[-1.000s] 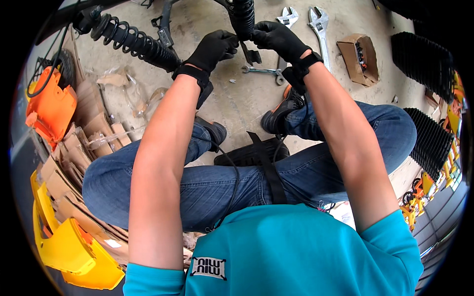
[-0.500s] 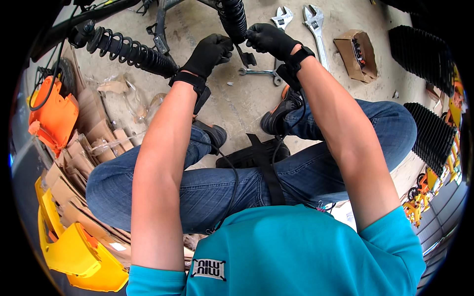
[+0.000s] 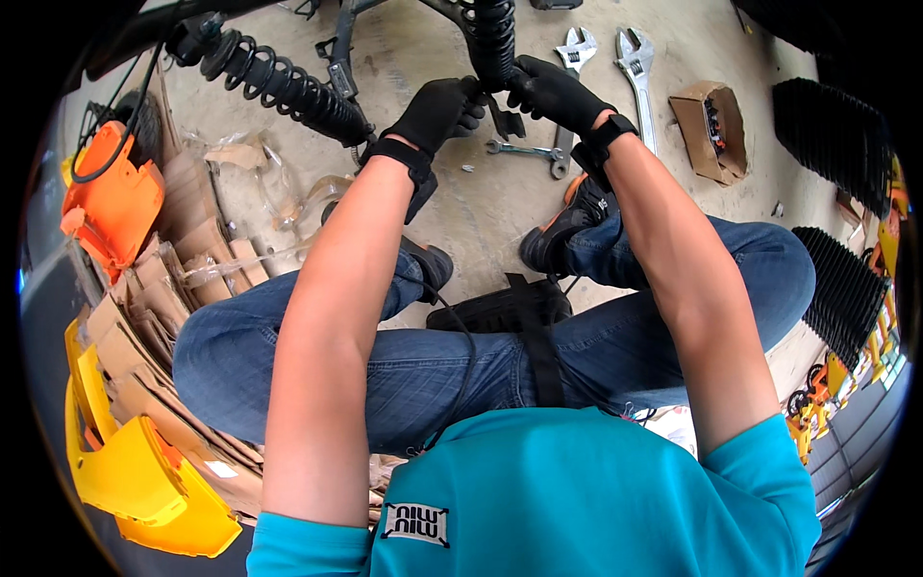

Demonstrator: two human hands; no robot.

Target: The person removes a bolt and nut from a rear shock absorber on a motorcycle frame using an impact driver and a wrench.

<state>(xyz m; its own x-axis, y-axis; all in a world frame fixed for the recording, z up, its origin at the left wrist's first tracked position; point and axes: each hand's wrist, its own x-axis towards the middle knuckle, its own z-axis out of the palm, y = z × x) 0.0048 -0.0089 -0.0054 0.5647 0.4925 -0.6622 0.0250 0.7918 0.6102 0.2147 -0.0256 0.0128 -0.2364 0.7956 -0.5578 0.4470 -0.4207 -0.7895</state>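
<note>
Both my hands wear black gloves and meet at the lower end of a black coil-spring shock absorber (image 3: pixel 490 43). On its left side, my left hand (image 3: pixel 435 112) has curled fingers, with the thumb and forefinger at the lower end. My right hand (image 3: pixel 560 94) is on the right side, its fingers bent and pressed together against the same end. Whatever the fingertips pinch is hidden by the gloves. A small dark bracket-like piece (image 3: pixel 507 122) hangs just below, between the hands. A second shock absorber (image 3: pixel 279 85) slants down at the left toward my left wrist.
Two adjustable wrenches (image 3: pixel 636 65) and a smaller spanner (image 3: pixel 524 149) lie on the floor beyond my right hand. A cardboard box (image 3: pixel 710 135) of small parts stands farther right. Flattened cardboard (image 3: pixel 197 216), an orange panel (image 3: pixel 113 202) and yellow panels (image 3: pixel 135 471) line the left.
The whole view has shifted, so the hands and shock absorbers appear lower and farther right. Both hands stay at the shock's lower end; my left fingers have changed their bend slightly.
</note>
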